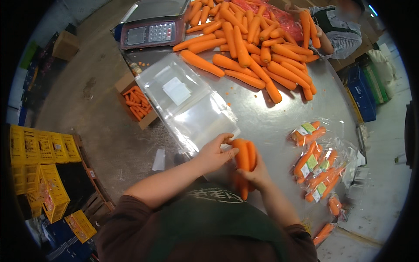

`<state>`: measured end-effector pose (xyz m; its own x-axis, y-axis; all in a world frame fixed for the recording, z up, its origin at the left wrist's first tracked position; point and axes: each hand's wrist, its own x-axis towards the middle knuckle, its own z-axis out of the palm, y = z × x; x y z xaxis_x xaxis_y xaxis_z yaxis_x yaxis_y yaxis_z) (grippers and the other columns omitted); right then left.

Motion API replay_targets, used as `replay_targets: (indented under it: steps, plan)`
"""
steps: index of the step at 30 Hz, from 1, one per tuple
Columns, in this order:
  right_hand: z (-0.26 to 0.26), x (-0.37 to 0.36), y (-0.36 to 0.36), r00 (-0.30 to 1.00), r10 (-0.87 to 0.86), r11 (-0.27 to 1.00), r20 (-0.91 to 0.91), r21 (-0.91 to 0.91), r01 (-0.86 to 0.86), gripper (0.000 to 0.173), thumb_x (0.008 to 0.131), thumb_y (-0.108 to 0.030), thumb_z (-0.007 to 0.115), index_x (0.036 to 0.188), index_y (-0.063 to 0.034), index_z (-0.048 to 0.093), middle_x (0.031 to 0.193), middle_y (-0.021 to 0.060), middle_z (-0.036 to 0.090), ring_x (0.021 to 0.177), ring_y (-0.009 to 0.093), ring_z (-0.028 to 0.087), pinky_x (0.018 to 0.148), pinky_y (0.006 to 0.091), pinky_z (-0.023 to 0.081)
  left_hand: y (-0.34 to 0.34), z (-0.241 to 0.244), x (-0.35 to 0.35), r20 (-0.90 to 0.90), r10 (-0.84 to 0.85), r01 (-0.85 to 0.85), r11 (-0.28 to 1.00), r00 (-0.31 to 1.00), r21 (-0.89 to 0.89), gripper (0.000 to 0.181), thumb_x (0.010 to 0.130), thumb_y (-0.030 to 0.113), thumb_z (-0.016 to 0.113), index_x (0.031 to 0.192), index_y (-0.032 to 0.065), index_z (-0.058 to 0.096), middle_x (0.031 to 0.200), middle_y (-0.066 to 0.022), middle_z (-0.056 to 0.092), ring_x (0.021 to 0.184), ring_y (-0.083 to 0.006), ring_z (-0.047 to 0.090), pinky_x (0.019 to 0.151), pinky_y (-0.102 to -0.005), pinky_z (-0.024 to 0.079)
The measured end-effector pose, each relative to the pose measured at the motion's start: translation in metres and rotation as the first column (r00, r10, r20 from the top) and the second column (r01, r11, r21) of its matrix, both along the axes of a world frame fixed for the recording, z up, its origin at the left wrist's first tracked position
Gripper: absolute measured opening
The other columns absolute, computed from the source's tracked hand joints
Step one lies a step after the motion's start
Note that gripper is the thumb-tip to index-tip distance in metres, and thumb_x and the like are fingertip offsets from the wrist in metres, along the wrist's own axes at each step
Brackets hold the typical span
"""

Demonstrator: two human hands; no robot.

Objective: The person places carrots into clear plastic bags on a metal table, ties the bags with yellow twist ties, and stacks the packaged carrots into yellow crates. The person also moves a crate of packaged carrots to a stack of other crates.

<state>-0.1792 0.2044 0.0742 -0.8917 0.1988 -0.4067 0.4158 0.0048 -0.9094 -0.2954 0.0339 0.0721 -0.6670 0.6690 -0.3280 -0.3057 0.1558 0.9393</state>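
Observation:
Several large carrots point(244, 157) are bunched upright in my right hand point(260, 173), close in front of the apron. My right thumb lies across their front, and the lower ends look slightly blurred. At the upper left of the bunch is my left hand point(217, 150), its thumb and fingers apart and the thumb tip against or just before a carrot. Nothing shows gripped in it. Just beyond the left hand, a stack of clear plastic bags point(196, 114) lies along the table's left edge, with white labels point(176, 90) on top.
A pile of loose carrots point(248, 49) covers the metal table's point(278, 121) far side, beside a scale point(150, 32). Bagged carrots point(316, 167) lie at right. Another person point(340, 32) holds carrots at far right. A carton of carrots point(137, 103) and yellow crates point(42, 147) stand left.

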Motion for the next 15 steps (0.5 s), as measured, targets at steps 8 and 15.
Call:
replay_targets:
  steps: [8,15]
  plan:
    - [-0.004,-0.104,-0.004,0.984,0.087,0.989,-0.154,0.129,-0.067,0.093,0.069,-0.013,0.073,0.147,-0.0069,0.022,0.132,0.0179,0.045,0.116,0.029,0.051,0.092,0.0382,0.048,-0.011,-0.020,-0.051,-0.765,-0.496,-0.209,0.765,0.412,-0.609,0.047,0.092,0.037,0.051,0.135,0.0177,0.050,0.145,-0.0189,0.034,0.137,-0.0377,0.027,0.106,-0.0569,0.024]
    - [-0.011,-0.115,-0.005,0.997,0.077,0.989,-0.030,0.126,-0.073,0.097,0.069,-0.016,0.074,0.148,-0.0060,0.019,0.133,0.0187,0.046,0.116,0.028,0.052,0.094,0.0367,0.047,-0.011,-0.054,-0.062,-0.615,-0.624,-0.074,0.670,0.481,-0.738,0.046,0.097,0.040,0.038,0.142,0.0283,0.042,0.154,-0.0161,0.022,0.143,-0.0347,0.016,0.110,-0.0591,0.015]
